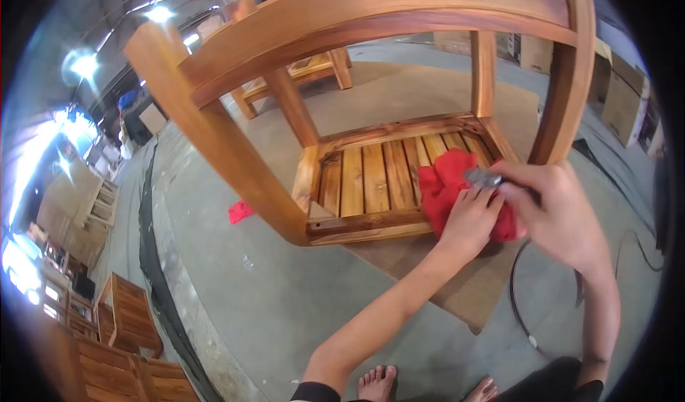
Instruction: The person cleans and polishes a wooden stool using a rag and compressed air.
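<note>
A varnished wooden chair frame stands in front of me, its slatted panel low inside the legs and rails. Over the panel's near right corner lies a bunched red cloth. My left hand is closed on this cloth, fingers pointing toward my right hand. Just beside it, my right hand grips a small grey metal tool, whose tip is over the cloth. The tool's handle is mostly hidden in my fingers, so I cannot tell its exact kind.
Brown cardboard lies under the chair on the grey floor. A dark hose curves below my right hand. Another red cloth is on the floor at left. More wooden furniture stands lower left; cardboard boxes line the right.
</note>
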The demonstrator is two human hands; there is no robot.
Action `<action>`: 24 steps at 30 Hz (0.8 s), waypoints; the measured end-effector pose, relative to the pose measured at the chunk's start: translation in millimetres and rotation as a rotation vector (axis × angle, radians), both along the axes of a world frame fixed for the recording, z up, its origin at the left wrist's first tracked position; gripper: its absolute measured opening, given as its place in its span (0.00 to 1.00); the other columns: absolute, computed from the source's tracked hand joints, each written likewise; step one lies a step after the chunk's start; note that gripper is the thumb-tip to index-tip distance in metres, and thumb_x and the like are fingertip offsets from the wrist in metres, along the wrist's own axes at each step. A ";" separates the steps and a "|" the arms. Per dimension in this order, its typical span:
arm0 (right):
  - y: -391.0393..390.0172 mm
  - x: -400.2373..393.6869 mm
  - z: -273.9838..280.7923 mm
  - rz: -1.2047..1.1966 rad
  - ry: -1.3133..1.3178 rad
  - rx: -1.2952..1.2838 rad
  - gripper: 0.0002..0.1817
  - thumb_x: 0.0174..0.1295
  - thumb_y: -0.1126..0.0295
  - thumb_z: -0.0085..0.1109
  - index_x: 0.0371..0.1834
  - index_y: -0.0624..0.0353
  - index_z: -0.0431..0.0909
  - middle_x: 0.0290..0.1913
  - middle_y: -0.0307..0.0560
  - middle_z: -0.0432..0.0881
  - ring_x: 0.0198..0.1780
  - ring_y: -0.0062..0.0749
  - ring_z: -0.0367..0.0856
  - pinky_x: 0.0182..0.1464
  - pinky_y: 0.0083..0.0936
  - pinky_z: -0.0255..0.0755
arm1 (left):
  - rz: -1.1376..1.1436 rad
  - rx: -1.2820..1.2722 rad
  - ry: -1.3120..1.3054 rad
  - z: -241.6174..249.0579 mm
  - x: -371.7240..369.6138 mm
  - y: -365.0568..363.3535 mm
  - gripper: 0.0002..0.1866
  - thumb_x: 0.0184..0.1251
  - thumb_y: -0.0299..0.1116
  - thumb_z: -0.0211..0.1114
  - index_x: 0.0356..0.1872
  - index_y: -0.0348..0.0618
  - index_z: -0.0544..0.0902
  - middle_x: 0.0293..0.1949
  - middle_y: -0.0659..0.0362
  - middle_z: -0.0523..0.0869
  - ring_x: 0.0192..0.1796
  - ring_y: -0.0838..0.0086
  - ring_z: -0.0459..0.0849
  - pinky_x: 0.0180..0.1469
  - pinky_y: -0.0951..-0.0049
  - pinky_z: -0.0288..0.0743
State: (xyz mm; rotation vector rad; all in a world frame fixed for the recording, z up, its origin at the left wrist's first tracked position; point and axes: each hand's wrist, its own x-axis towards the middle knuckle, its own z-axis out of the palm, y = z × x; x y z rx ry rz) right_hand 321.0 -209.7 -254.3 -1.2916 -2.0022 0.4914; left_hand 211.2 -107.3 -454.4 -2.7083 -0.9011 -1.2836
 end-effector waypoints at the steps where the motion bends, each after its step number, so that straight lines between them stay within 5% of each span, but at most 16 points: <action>1: 0.6 -14.7 4.1 0.091 0.056 -0.131 0.10 0.61 0.80 0.55 0.41 0.71 0.84 0.25 0.65 0.81 0.25 0.56 0.81 0.31 0.33 0.76 | 0.025 0.006 -0.007 1.2 -23.0 -11.0 0.23 0.52 0.21 0.63 0.53 0.35 0.81 0.53 0.47 0.80 0.54 0.50 0.78 0.58 0.55 0.74; 2: 3.9 -29.8 1.6 0.153 0.121 -0.208 0.10 0.62 0.78 0.56 0.43 0.70 0.84 0.27 0.66 0.82 0.27 0.58 0.82 0.34 0.37 0.77 | 0.049 0.012 -0.013 2.5 -46.0 -21.9 0.23 0.52 0.21 0.63 0.54 0.36 0.81 0.53 0.47 0.80 0.54 0.49 0.79 0.58 0.54 0.74; 4: 17.2 -57.9 -26.0 0.219 0.051 0.072 0.10 0.62 0.78 0.57 0.43 0.70 0.85 0.28 0.67 0.82 0.28 0.59 0.82 0.36 0.39 0.78 | 0.159 0.049 0.004 11.3 -93.3 -49.9 0.24 0.51 0.21 0.65 0.54 0.38 0.82 0.53 0.47 0.81 0.54 0.49 0.80 0.56 0.53 0.74; 6: 28.8 -82.0 -37.9 0.309 -0.004 0.122 0.11 0.62 0.76 0.57 0.44 0.69 0.85 0.29 0.68 0.82 0.30 0.61 0.82 0.38 0.41 0.78 | 0.246 -0.279 -0.140 11.0 -131.2 -97.8 0.26 0.46 0.21 0.69 0.53 0.39 0.82 0.51 0.48 0.82 0.52 0.48 0.82 0.55 0.55 0.76; 8: 41.8 -107.5 -46.8 0.434 0.023 0.055 0.10 0.62 0.74 0.58 0.41 0.68 0.85 0.29 0.68 0.81 0.32 0.63 0.82 0.39 0.44 0.78 | 0.255 -0.490 -0.394 9.3 -161.6 -142.6 0.21 0.55 0.24 0.70 0.52 0.37 0.83 0.45 0.52 0.87 0.47 0.60 0.86 0.54 0.65 0.79; 10: 46.5 -133.9 -63.4 0.408 -0.013 0.061 0.09 0.62 0.74 0.58 0.39 0.68 0.85 0.28 0.68 0.81 0.32 0.63 0.82 0.39 0.45 0.78 | 0.356 -1.066 -0.838 6.5 -181.1 -196.4 0.18 0.60 0.22 0.68 0.53 0.33 0.83 0.45 0.55 0.89 0.48 0.66 0.87 0.54 0.69 0.79; 12: 53.1 -156.8 -76.6 0.406 -0.017 0.070 0.09 0.62 0.74 0.58 0.40 0.67 0.85 0.27 0.67 0.81 0.31 0.61 0.82 0.37 0.44 0.77 | 0.416 -1.066 -1.111 -37.3 -201.1 -242.4 0.18 0.62 0.23 0.69 0.54 0.31 0.82 0.46 0.55 0.88 0.48 0.78 0.84 0.53 0.74 0.77; 13: 54.9 -166.2 -84.0 0.405 0.003 0.068 0.09 0.62 0.74 0.58 0.42 0.65 0.85 0.26 0.65 0.80 0.30 0.59 0.81 0.36 0.43 0.76 | 0.402 -1.074 -1.348 -40.2 -198.9 -259.7 0.17 0.64 0.22 0.68 0.53 0.30 0.82 0.46 0.56 0.88 0.47 0.76 0.84 0.53 0.73 0.77; 17: 57.8 -183.9 -103.2 0.411 -0.100 0.089 0.10 0.63 0.73 0.59 0.45 0.63 0.85 0.24 0.62 0.80 0.28 0.58 0.81 0.34 0.43 0.75 | 0.632 -1.201 -1.448 -92.6 -215.5 -330.2 0.28 0.66 0.29 0.67 0.67 0.39 0.72 0.61 0.52 0.80 0.60 0.63 0.79 0.64 0.61 0.72; 24: 57.5 -189.1 -115.2 0.417 -0.098 0.101 0.09 0.63 0.74 0.59 0.43 0.63 0.85 0.25 0.61 0.81 0.28 0.57 0.81 0.34 0.44 0.74 | 0.829 -1.050 -1.461 -98.9 -216.1 -357.9 0.24 0.64 0.27 0.68 0.61 0.36 0.76 0.55 0.54 0.84 0.56 0.63 0.81 0.63 0.62 0.72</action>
